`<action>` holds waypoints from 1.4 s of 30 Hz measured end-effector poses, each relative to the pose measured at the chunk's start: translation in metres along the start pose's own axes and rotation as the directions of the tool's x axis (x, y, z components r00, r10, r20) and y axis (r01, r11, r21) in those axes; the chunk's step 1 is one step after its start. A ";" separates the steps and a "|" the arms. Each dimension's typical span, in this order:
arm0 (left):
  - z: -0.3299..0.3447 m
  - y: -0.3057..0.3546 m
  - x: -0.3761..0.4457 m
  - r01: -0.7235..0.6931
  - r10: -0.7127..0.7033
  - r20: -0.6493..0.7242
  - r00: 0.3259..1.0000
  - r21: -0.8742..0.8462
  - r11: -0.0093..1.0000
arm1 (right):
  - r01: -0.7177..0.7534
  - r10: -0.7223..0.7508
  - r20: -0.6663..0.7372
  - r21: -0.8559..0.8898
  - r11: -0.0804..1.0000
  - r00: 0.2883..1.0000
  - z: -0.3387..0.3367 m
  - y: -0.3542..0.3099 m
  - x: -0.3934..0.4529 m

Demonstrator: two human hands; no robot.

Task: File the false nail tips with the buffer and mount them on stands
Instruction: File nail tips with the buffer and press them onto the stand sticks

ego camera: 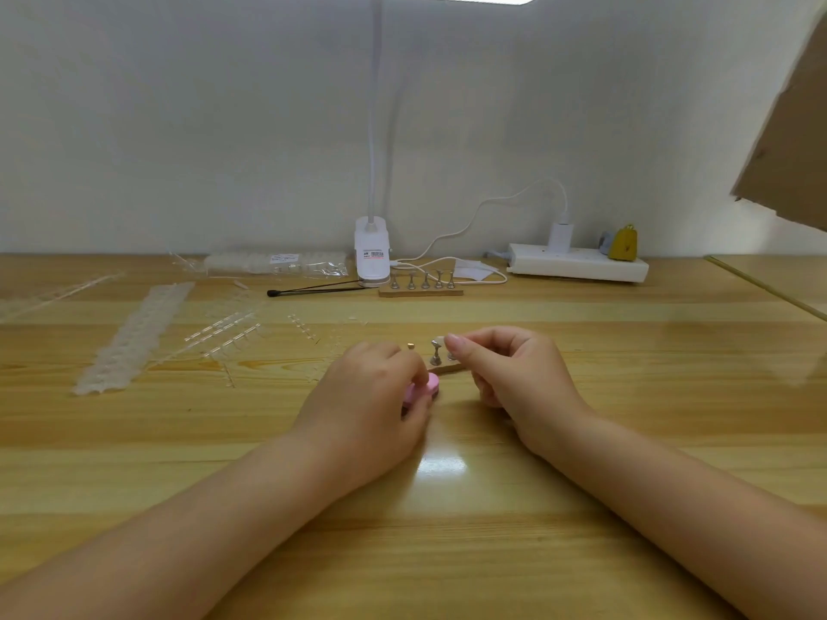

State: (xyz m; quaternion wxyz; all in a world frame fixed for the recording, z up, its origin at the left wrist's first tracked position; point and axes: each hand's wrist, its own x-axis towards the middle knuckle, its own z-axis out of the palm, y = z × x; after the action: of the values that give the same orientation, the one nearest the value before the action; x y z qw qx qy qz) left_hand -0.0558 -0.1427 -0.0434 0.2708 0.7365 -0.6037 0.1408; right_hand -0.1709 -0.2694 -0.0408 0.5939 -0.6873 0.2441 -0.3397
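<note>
Nail tip [439,340], clear and tiny, sits pinched between the thumb and forefinger of the right hand [505,373], just at the top of a small metal stand [435,353] near the middle of the counter [626,396]. Whether it already touches the stand's head cannot be told. The stand rests on a thin wooden base [447,369] between the two hands. At nine o'clock from it, the left hand [371,396] has its fingers curled round a pink buffer [423,389], holding it low against the counter.

Such a tip looks very light, thin and springy, with a smooth surface apt to slip or flick away. It is best held by its side edges near the root, leaving the underside free to meet the stand, and pressed down gently so the stand does not tip.

Towards twelve o'clock a second base [420,292] carries five bare stands beside a lamp clamp [371,252]. Strips of unused tips [134,337] lie at ten o'clock.
</note>
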 end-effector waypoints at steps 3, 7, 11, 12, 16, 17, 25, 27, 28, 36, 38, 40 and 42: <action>0.000 0.001 -0.002 -0.003 0.002 -0.036 0.999 -0.034 0.999 | -0.013 0.013 -0.004 0.016 1.000 1.000 0.000 -0.001 0.000; 0.002 -0.001 0.000 -0.041 0.034 -0.088 0.996 -0.081 0.996 | -0.022 0.022 -0.002 0.006 1.000 1.000 0.001 -0.005 -0.001; -0.006 0.000 0.005 -0.158 0.111 -0.292 0.950 -0.145 0.977 | -0.141 0.117 0.116 0.228 0.963 0.986 0.002 -0.012 -0.001; -0.007 0.001 0.005 -0.217 0.166 -0.339 0.926 -0.117 0.969 | -0.169 0.130 0.156 0.270 0.948 0.979 0.003 -0.013 -0.002; -0.005 0.006 0.005 -0.344 0.342 -0.403 0.849 0.069 0.936 | -0.224 0.119 0.305 0.335 0.915 0.945 0.003 -0.013 -0.003; -0.004 0.006 0.004 -0.347 0.346 -0.402 0.848 0.072 0.935 | -0.232 0.117 0.332 0.331 0.915 0.936 0.003 -0.013 -0.003; -0.005 -0.015 0.008 -0.467 0.508 -0.315 0.801 0.202 0.861 | -0.353 0.126 0.525 0.360 0.864 0.842 0.002 -0.013 -0.003; -0.009 -0.020 0.011 -0.342 0.374 -0.382 0.845 0.151 0.927 | -0.357 0.147 0.472 0.394 0.847 0.869 0.001 -0.014 -0.002; -0.011 -0.020 0.012 -0.312 0.332 -0.414 0.847 0.118 0.943 | -0.353 0.155 0.454 0.391 0.850 0.877 0.001 -0.013 -0.001; -0.004 -0.010 0.009 -0.366 0.389 -0.337 0.857 0.134 0.921 | -0.325 0.127 0.504 0.328 0.887 0.855 0.001 -0.011 -0.001; -0.006 -0.016 0.009 -0.280 0.291 -0.363 0.885 0.084 0.956 | -0.333 0.138 0.482 0.345 0.878 0.865 -0.001 -0.011 0.000; -0.006 -0.012 0.008 -0.340 0.329 -0.393 0.859 0.042 0.939 | -0.319 0.130 0.480 0.339 0.885 0.868 -0.001 -0.010 0.000; -0.001 -0.002 0.007 -0.455 0.439 -0.374 0.817 0.048 0.889 | -0.295 0.107 0.504 0.310 0.904 0.857 0.000 -0.009 -0.001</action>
State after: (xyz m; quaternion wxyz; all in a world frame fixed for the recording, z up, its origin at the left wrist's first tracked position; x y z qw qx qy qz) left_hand -0.0521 -0.1477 -0.0392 0.3563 0.5275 -0.6995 0.3248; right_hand -0.1723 -0.2675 -0.0316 0.7886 -0.5925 0.0931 -0.1357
